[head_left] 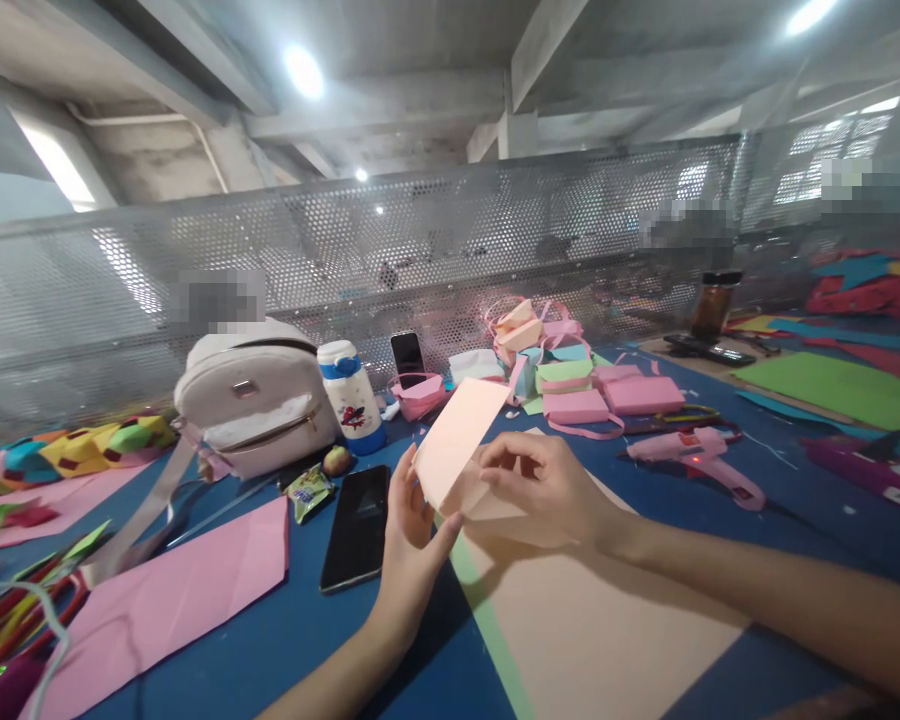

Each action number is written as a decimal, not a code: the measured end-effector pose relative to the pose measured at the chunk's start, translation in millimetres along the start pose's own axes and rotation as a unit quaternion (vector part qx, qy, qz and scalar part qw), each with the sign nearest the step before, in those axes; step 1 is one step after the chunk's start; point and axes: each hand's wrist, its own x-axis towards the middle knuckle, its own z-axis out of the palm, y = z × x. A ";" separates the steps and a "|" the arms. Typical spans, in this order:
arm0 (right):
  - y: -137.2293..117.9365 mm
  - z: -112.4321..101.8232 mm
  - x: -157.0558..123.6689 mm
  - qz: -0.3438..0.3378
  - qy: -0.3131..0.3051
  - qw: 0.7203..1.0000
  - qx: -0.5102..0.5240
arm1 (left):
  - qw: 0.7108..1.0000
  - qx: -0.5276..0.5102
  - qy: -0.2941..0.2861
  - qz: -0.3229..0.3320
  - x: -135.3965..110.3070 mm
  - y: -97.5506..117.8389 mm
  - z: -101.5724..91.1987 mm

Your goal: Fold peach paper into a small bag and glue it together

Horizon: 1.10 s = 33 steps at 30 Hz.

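A folded peach paper piece (457, 435) is held up above the blue table (285, 630). My left hand (409, 540) grips its lower left edge, thumb and fingers closed on the paper. My right hand (544, 480) pinches the lower right part of the same piece. Below the hands lies a large peach paper sheet (600, 620) with a green strip (487, 625) along its left side.
A black phone (356, 525) lies left of my left hand, a pink sheet (172, 590) further left. A white backpack (251, 395), a bottle (352, 395), a pink glue gun (701, 455) and several folded paper boxes (577, 385) stand behind. A perforated metal screen (420, 250) closes the far edge.
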 end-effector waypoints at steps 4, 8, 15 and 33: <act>2.4 0.6 3.1 0.028 0.050 0.996 0.063 | 1.000 -0.001 0.006 0.002 0.6 -0.7 -0.4; 5.1 1.5 5.2 0.037 0.033 0.996 0.072 | 1.000 -0.003 0.007 0.000 1.1 -0.3 -0.4; 5.6 -0.9 2.6 -0.056 0.051 0.996 -0.054 | 1.000 -0.007 0.010 -0.003 0.9 -1.8 -0.7; -27.4 -16.8 26.8 -0.298 -0.028 0.914 -0.275 | 0.999 -0.030 -0.014 0.009 -1.7 -6.4 -1.4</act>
